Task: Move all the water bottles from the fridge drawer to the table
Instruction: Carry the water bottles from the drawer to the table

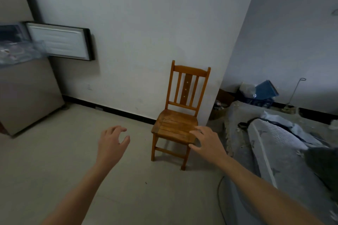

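Note:
The fridge (27, 93) stands at the far left with its middle door (60, 42) swung open against the wall. A clear drawer (20, 53) is pulled out of it; its contents are blurred and I cannot make out bottles. My left hand (112, 142) hovers over the floor in the middle, fingers curled apart and holding nothing. My right hand (206, 142) is spread in front of the wooden chair's seat, also holding nothing. No table shows in this view.
A small wooden chair (180, 115) stands against the white wall. A mattress with grey bedding (274, 142) lies on the floor at the right. Blue crates and clutter (263, 95) sit in the far right corner. A cable (220, 197) runs along the floor.

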### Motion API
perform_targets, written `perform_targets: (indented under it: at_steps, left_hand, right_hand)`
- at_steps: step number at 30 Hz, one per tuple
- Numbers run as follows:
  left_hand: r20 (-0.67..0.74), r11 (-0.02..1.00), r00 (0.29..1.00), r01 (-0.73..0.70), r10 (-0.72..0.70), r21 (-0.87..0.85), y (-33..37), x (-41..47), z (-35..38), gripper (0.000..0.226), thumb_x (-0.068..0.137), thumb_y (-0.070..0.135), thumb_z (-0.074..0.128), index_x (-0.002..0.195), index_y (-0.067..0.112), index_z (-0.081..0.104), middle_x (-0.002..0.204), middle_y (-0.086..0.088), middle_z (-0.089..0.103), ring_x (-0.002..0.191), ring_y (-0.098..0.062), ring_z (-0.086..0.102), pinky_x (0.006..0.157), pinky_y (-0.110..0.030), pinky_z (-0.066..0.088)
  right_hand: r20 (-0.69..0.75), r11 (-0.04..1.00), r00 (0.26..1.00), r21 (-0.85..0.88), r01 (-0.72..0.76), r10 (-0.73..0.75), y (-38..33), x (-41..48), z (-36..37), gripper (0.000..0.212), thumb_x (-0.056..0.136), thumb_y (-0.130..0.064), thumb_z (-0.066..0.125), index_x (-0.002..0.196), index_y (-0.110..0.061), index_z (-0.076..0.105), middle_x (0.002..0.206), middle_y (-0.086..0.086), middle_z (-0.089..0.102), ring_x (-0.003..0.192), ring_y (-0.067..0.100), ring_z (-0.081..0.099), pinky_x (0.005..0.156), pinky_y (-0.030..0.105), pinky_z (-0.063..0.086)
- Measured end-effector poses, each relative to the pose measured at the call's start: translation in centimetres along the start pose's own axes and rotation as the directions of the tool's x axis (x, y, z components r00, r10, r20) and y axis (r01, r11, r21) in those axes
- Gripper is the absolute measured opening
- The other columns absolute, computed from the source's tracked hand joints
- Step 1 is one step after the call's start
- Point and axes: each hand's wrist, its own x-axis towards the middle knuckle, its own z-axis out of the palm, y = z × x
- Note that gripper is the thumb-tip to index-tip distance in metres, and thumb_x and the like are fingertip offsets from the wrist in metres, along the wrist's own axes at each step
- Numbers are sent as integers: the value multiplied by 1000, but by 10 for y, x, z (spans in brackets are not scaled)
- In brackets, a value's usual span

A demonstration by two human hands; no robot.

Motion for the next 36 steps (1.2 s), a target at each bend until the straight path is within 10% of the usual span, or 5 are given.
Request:
perform_targets:
  at_steps: [24,30,36]
  left_hand:
    - [-332,910,886,387,-323,150,-4,173,77,24,80,11,66,103,4,65,116,-16,60,108,-36,48,90,-44,38]
    - [-438,875,824,461,-359,150,-58,214,52,23,79,10,67,101,5,65,112,-17,62,103,-38,52,89,-48,40]
    - [-503,874,787,472,-358,116,-112,285,29,23,80,11,66,102,5,64,112,-16,61,101,-38,52,90,-47,38]
  right_hand:
    - [25,847,855,154,508,-518,73,336,75,48,87,-33,58,131,-16,47,138,7,42,130,21,34,105,37,28]
    - [-33,763,776,156,627,-630,24,414,100,45,60,-28,79,99,-10,68,100,16,66,91,35,64,69,45,51]
    - [-78,727,746,180,663,-661,-37,503,108,47,76,-25,70,119,-9,59,127,18,53,122,30,46,96,43,35]
